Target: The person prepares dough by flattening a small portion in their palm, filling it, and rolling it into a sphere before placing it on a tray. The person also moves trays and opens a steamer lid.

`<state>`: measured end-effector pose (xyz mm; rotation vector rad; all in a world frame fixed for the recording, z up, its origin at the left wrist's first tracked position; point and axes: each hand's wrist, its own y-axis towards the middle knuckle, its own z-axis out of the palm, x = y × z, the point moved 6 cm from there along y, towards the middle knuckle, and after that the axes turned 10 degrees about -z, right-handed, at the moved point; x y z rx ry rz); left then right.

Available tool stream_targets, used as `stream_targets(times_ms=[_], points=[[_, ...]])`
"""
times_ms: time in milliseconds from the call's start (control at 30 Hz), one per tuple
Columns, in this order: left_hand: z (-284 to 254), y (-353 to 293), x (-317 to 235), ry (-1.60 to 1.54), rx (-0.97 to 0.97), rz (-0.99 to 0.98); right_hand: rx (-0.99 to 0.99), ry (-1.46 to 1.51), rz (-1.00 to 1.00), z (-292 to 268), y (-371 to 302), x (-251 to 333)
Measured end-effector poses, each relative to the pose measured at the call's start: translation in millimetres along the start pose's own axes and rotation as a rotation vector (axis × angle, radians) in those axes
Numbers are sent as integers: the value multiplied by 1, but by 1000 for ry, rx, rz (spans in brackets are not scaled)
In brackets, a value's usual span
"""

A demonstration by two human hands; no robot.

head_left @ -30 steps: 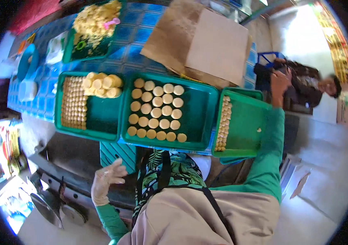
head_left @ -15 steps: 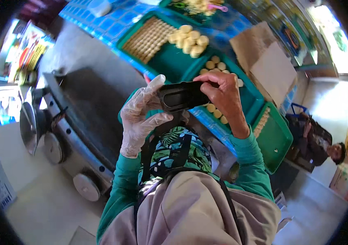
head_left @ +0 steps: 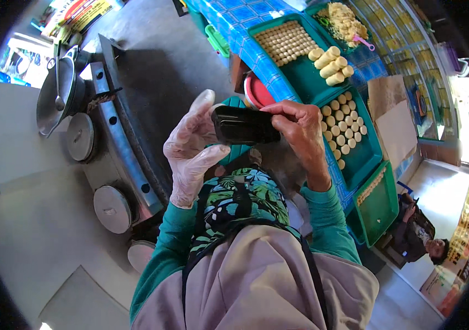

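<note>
A glossy black oblong object with rounded corners hangs level in front of my body; its exact kind I cannot make out. My bare right hand pinches its right end between thumb and curled fingers. Beside its left end is my left hand, in a thin whitish glove. The left thumb and forefinger are spread apart, above and below that end; whether the other fingers touch it is partly hidden.
Right, a blue checked table bears green trays of pale dough discs, small dough pieces and stacked rolls. Left are a wok and lidded pots along a counter. Another person sits far right.
My view has swung, so the table and trays appear farther right and more of the stove side shows. The black object has tilted, showing a smoother face. Both hands keep nearly the same pose.
</note>
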<state>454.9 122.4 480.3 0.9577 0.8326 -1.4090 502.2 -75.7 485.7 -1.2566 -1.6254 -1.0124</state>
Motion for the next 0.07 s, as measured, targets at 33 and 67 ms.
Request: stream_targets(times_ms=[33, 67], points=[[-4, -3, -5, -10, -34, 66, 3, -7, -20, 5, 2, 3], [-7, -5, -9, -22, -65, 128, 2, -17, -37, 9, 3, 6]])
